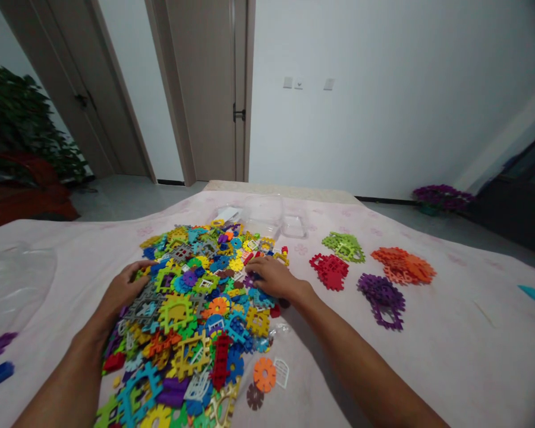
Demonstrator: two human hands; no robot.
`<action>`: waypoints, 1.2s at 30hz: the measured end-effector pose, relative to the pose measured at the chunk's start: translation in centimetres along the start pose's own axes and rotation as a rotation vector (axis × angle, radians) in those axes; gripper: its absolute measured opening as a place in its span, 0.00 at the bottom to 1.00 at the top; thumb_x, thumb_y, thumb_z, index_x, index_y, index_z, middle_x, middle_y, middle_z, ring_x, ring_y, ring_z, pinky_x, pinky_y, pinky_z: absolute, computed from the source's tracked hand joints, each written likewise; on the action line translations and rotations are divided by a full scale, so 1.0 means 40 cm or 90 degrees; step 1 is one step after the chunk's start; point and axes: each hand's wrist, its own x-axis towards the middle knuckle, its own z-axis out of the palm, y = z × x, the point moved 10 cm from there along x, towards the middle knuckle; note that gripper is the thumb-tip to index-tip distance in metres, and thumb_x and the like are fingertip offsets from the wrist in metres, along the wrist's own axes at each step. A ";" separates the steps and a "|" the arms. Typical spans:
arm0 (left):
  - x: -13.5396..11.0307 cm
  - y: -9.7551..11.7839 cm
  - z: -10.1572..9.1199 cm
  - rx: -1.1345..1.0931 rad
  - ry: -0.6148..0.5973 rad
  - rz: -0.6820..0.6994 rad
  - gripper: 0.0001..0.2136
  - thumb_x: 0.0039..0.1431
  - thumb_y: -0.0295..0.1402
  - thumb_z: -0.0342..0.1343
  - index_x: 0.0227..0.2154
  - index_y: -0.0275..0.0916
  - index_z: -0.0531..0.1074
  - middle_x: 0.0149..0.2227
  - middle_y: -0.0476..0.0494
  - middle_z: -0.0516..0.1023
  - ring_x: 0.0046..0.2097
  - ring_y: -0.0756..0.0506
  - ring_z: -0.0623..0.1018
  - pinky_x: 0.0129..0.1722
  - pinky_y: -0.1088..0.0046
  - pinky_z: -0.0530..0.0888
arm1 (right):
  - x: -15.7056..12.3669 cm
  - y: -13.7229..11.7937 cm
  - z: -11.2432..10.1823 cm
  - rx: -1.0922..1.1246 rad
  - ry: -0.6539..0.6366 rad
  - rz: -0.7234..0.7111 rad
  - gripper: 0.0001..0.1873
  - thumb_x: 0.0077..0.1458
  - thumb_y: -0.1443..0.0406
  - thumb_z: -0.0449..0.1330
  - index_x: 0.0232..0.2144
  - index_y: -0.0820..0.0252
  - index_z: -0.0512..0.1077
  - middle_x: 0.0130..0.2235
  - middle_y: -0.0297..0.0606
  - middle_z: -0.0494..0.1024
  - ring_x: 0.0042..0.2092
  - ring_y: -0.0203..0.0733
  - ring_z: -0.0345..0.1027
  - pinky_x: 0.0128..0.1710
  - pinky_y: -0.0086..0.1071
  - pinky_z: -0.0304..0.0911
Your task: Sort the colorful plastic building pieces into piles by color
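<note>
A large heap of mixed plastic building pieces (pixel 178 315) spreads over the cloth in front of me, with notched squares, gear-like discs and small window frames in many colours. My left hand (pixel 127 286) rests against the heap's left side, its thumb and fingers apart around a few green and blue pieces. On the heap's right edge lies my right hand (pixel 270 276), fingers bent and apart, touching the pieces near a purple one (pixel 248 280). Its fingertips are partly hidden among the pieces, and I see nothing lifted in either hand.
Sorted piles lie to the right: lime green (pixel 344 246), red (pixel 330 271), orange (pixel 403 266) and purple (pixel 382 300). Clear plastic trays (pixel 263 213) stand behind the heap. A clear plastic bag (pixel 18 285) lies at left. An orange disc (pixel 264 374) sits near the front.
</note>
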 end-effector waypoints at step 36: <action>-0.037 0.329 0.192 0.386 -0.047 0.230 0.30 0.69 0.48 0.37 0.67 0.40 0.62 0.70 0.30 0.57 0.70 0.32 0.55 0.65 0.42 0.51 | -0.799 0.334 -0.310 -0.011 0.766 0.508 0.16 0.56 0.56 0.59 0.40 0.60 0.78 0.41 0.43 0.79 0.40 0.46 0.72 0.46 0.42 0.68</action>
